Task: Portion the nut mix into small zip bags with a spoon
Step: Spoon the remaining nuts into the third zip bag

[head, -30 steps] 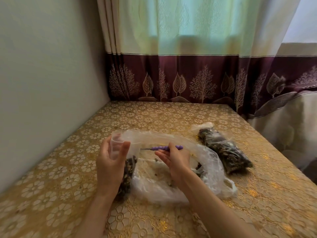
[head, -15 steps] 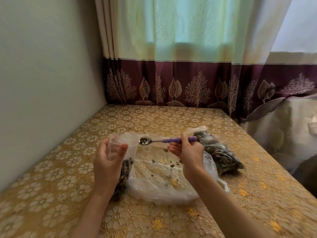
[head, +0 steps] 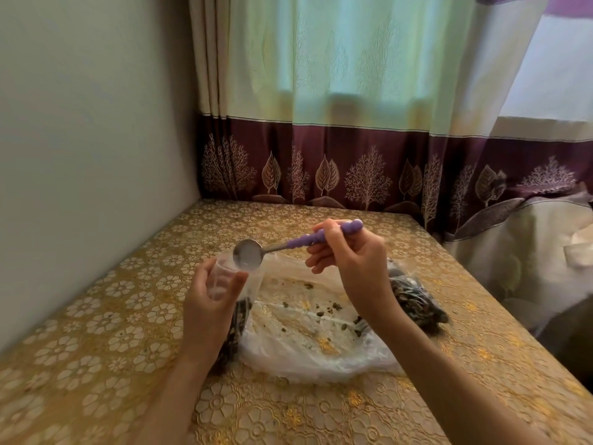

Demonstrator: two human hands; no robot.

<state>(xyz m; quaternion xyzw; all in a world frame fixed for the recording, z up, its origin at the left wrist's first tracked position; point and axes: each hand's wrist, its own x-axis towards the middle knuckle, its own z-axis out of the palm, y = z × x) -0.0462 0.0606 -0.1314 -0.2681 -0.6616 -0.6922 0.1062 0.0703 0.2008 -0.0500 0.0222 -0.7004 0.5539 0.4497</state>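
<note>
The right hand (head: 348, 252) pinches the purple handle of the spoon (head: 288, 245) between thumb and curled fingers, and the bowl of the spoon now sits tipped over the mouth of the small zip bag (head: 224, 277), at about 10 o'clock from the middle of the desk (head: 128, 316). Half a second ago the spoon was level and carried a dark load of nut mix just short of the bag; a second ago it was down inside the big source bag. Now the bowl shows pale and bare, so the scoop has most likely gone into the small bag, though how much is in there cannot be read through the plastic and the fingers.

The left hand (head: 208, 303) has its thumb and fingers curled round the zip bag, holding its mouth open and upright, as in both earlier views.

The large clear bag (head: 314, 332) lies flat at the centre, between the two forearms, with only scattered crumbs and a few nuts left on its inner face. A dark filled bag (head: 414, 300) lies at 3 o'clock just beyond the right wrist, and another dark packet (head: 237, 322) shows beneath the left hand.

With so little left in the source bag, this looks like one of the last scoops; the next call is probably gathering the remnants or sealing the small bag.
</note>
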